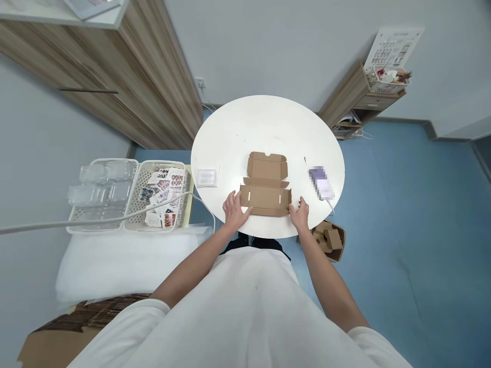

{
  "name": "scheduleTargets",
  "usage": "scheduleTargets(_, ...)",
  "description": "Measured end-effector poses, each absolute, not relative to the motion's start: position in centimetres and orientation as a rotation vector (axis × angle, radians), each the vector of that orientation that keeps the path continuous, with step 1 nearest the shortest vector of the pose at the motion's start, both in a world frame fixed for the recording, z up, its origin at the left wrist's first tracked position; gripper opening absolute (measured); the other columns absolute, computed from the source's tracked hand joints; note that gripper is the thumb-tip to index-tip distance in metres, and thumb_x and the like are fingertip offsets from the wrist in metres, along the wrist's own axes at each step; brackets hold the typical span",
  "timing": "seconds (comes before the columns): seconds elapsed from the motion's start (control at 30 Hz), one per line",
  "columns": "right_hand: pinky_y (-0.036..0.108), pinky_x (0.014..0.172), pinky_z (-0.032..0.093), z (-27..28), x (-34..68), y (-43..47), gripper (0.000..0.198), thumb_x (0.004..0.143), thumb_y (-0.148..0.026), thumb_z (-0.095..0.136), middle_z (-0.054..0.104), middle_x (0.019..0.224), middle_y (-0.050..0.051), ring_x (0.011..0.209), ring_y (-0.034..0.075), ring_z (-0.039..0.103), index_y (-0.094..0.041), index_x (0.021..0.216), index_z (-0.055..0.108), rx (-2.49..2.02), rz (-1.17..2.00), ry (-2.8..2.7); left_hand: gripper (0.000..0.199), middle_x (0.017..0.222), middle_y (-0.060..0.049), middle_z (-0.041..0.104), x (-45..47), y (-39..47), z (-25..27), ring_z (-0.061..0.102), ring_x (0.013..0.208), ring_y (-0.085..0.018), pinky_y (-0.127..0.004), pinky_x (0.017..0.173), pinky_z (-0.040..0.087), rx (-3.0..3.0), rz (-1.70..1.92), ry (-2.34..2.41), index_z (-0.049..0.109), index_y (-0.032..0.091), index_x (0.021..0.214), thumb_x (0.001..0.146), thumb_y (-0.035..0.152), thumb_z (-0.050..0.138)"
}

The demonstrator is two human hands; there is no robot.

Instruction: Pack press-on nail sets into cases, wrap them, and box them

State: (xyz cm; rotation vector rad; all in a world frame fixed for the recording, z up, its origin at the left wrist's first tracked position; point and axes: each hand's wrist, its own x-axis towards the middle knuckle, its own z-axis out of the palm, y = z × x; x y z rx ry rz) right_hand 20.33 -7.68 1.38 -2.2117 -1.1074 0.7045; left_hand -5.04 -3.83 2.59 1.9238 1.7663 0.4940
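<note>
A brown cardboard mailer box (267,197) lies partly folded on the round white table (268,117). Its lid panel stretches away from me, and the side flaps of the near part stand partly up. My left hand (235,210) is at the near left corner, thumb touching the cardboard and fingers apart beside the left flap. At the near right corner is my right hand (300,213), thumb against the edge and fingers spread outward. Neither hand is wrapped around the box.
A small white packet (207,177) lies at the table's left, a blurred phone (321,182) with a cable at its right. White baskets (132,204) hold clear containers and printed nail cards. A carton (339,232) of cardboard pieces stands on the floor. A white cable crosses the left side.
</note>
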Motion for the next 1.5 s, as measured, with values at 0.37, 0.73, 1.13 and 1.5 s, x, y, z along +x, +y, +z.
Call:
scheduleTargets(0.37, 0.056, 0.097, 0.025, 3.6, 22.2, 0.2, 0.065, 0.077, -0.055, 0.042, 0.047, 0.125, 0.016, 0.119, 0.033, 0.038, -0.019, 0.132, 0.038, -2.262, 0.743, -1.298, 0.059, 0.128, -0.013, 0.048, -1.9, -3.5, 2.9, 0.037, 0.124, -0.03, -0.056, 0.106, 0.006, 2.385, 0.055, 1.288, 0.045, 0.024, 0.124, 0.068, 0.025, 0.064)
scheduleTargets(0.73, 0.037, 0.083, 0.039, 0.8, 23.5, 8.3, 0.036, 0.083, -0.041, 0.038, 0.066, 0.097, 0.008, 0.093, 0.023, 0.056, -0.02, 0.101, 0.061, -2.217, 0.985, -1.382, 0.051, 0.112, -0.012, 0.057, -0.4, -2.4, 2.7, 0.051, 0.105, -0.028, -0.053, 0.104, 0.011, 2.313, -0.075, 1.35, 0.046, 0.022, 0.124, 0.074, 0.014, 0.046)
scheduleTargets(1.13, 0.026, 0.055, 0.034, 1.9, 23.9, 7.8, 0.024, 0.076, -0.029, 0.039, 0.05, 0.055, -0.001, 0.054, 0.014, 0.042, -0.02, 0.065, 0.057, -2.106, 1.094, -1.496, 0.096, 0.149, -0.019, 0.013, 1.0, 0.9, 4.8, 0.005, 0.137, -0.036, -0.053, 0.106, 0.003, 2.253, -0.127, 1.511, 0.011, 0.012, 0.143, 0.066, 0.028, 0.064)
scheduleTargets(1.5, 0.052, 0.101, 0.02, 4.5, 22.5, 3.7, 0.079, 0.07, -0.054, 0.056, 0.034, 0.141, 0.016, 0.128, 0.033, 0.028, -0.017, 0.135, 0.033, -1.918, 0.611, -2.067, 0.094, 0.146, -0.018, 0.024, 0.7, 1.3, 3.8, 0.009, 0.137, -0.035, -0.054, 0.107, -0.003, 2.276, -0.005, 1.437, 0.017, 0.012, 0.142, 0.062, 0.024, 0.065)
